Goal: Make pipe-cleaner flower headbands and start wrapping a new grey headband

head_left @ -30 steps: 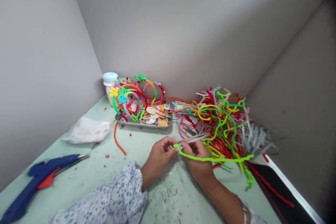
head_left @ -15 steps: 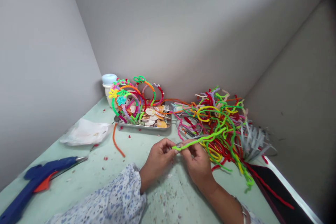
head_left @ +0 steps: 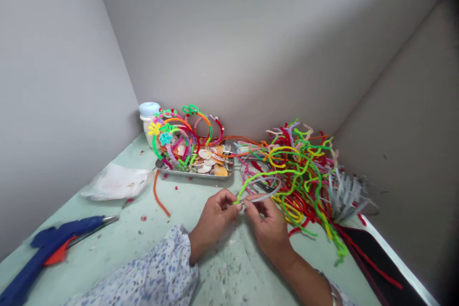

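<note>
My left hand (head_left: 218, 215) is closed, thumb and forefinger pinching the end of a lime-green pipe cleaner (head_left: 247, 182) where it meets a thin grey headband (head_left: 274, 190). From that pinch the pipe cleaner rises and curves right, toward the heap of coloured ones. My right hand (head_left: 267, 222) is closed on the grey headband, its fingertips almost touching the left ones. The headband's loop extends right, beyond the fingers. How the green end sits around the band is hidden by my fingertips.
A metal tray (head_left: 201, 175) holds shells and finished pipe-cleaner headbands (head_left: 210, 126). Loose pipe cleaners (head_left: 297, 162) and grey bands (head_left: 346, 193) heap at right. A blue glue gun (head_left: 68, 232), plastic bag (head_left: 116, 181), lidded jar (head_left: 149, 110) and orange pipe cleaner (head_left: 158, 196) lie leftward.
The green pipe cleaner has swung from lying straight across the right fingers to arching up behind them. The grey headband's loop shows more clearly. My right hand has let go of the green strand.
</note>
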